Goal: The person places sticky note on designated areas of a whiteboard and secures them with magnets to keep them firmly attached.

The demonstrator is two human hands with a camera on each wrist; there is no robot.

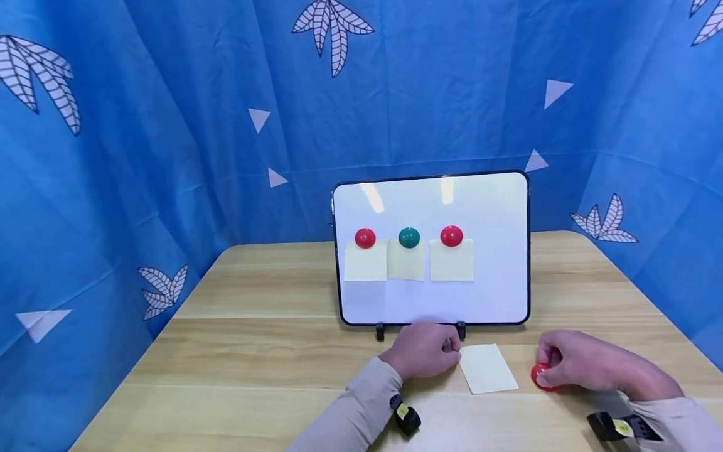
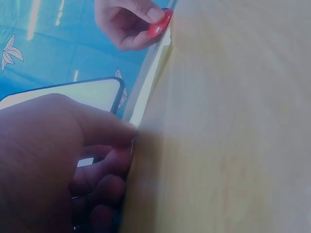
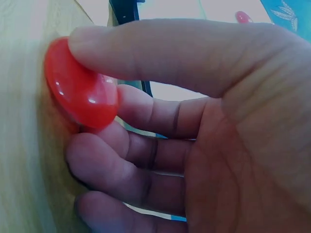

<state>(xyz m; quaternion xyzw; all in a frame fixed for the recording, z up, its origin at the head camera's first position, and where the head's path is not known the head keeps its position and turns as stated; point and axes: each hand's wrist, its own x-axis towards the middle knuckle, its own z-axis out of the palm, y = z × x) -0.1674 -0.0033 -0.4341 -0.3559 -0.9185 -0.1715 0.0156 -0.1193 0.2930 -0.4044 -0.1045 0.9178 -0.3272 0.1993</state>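
A pale yellow paper note (image 1: 488, 369) lies on the table in front of the whiteboard (image 1: 499, 251). My left hand (image 1: 426, 349) pinches the note's upper left corner between thumb and forefinger; in the left wrist view the note shows only as a thin strip. To the right of the note, my right hand (image 1: 590, 362) grips a round red magnet (image 3: 80, 90) by its rim, thumb on the near side and fingers behind. The magnet is tilted on edge, close to the tabletop. Three similar notes hang in a row on the board, under a red magnet (image 1: 364, 238), a green magnet (image 1: 409, 237) and another red magnet (image 1: 451, 236).
The whiteboard leans upright on small black stand feet (image 1: 380, 331) towards the back of the wooden table (image 1: 243, 358). A blue patterned curtain (image 1: 186, 125) surrounds the table at the back and sides. Each wrist wears a black strap (image 1: 405, 417).
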